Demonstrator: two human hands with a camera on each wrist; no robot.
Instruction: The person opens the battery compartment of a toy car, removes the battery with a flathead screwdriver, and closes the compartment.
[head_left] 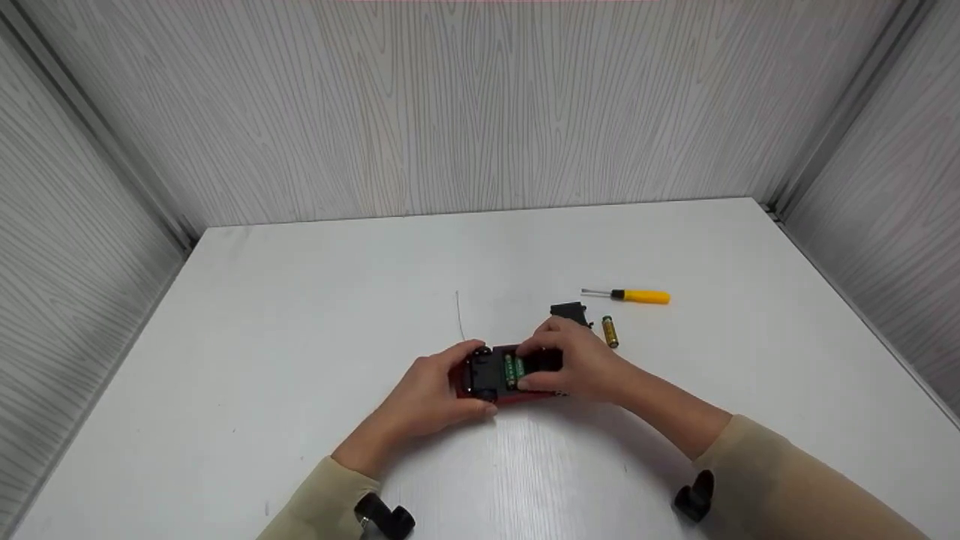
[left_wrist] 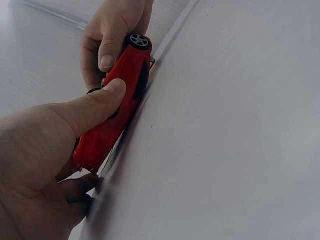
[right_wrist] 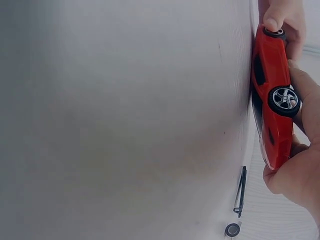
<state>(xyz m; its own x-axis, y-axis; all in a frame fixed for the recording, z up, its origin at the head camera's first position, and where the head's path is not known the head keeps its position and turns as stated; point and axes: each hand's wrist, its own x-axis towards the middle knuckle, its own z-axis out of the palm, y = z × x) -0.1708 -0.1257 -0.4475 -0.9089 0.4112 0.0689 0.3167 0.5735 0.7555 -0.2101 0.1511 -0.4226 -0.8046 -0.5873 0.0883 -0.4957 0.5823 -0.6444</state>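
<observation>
A red toy car (head_left: 517,399) lies upside down on the table, its black underside (head_left: 487,373) facing up. My left hand (head_left: 431,394) grips one end of it, thumb along the near side and fingers on the far side. Two green batteries (head_left: 510,371) sit side by side in the open battery compartment. Over that compartment, my right hand (head_left: 581,364) has thumb and forefinger at opposite ends of one battery, pinching it. In the right wrist view the car's red side and a silver-spoked wheel (right_wrist: 284,101) show; the batteries are hidden there.
Beyond my right hand lies a black battery cover (head_left: 568,311), with a loose gold battery (head_left: 610,332) to its right. Farther back is a yellow-handled screwdriver (head_left: 643,297). A thin wire antenna (head_left: 459,315) sticks out behind the car. Panelled walls enclose the table (head_left: 225,337).
</observation>
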